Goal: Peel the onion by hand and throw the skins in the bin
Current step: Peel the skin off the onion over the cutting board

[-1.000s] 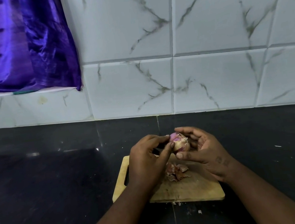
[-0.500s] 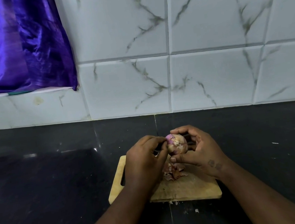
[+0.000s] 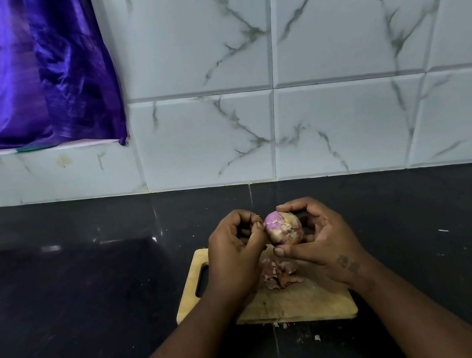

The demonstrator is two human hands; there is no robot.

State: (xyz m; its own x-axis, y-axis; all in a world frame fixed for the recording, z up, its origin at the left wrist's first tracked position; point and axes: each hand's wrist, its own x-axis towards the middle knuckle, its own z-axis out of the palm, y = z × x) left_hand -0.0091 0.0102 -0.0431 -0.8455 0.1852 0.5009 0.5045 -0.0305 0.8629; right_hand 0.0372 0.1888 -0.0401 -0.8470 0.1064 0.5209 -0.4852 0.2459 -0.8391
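A small pink-purple onion (image 3: 283,228) with pale flaky skin is held above a wooden cutting board (image 3: 297,302). My right hand (image 3: 322,239) cups it from the right, thumb under and fingers over. My left hand (image 3: 235,256) is at the onion's left side, thumb and fingertips pinched on a small flake of skin. A little heap of torn onion skins (image 3: 279,274) lies on the board beneath the hands. No bin is in view.
The board sits on a black stone counter (image 3: 80,302) with a few skin crumbs (image 3: 316,338) in front of it. A white marbled tile wall (image 3: 306,81) rises behind. A purple satin cloth (image 3: 25,70) hangs at the upper left.
The onion has been turned in my right hand so more purple flesh shows. My left fingers have shifted from the onion's front to a pinch at its left edge.
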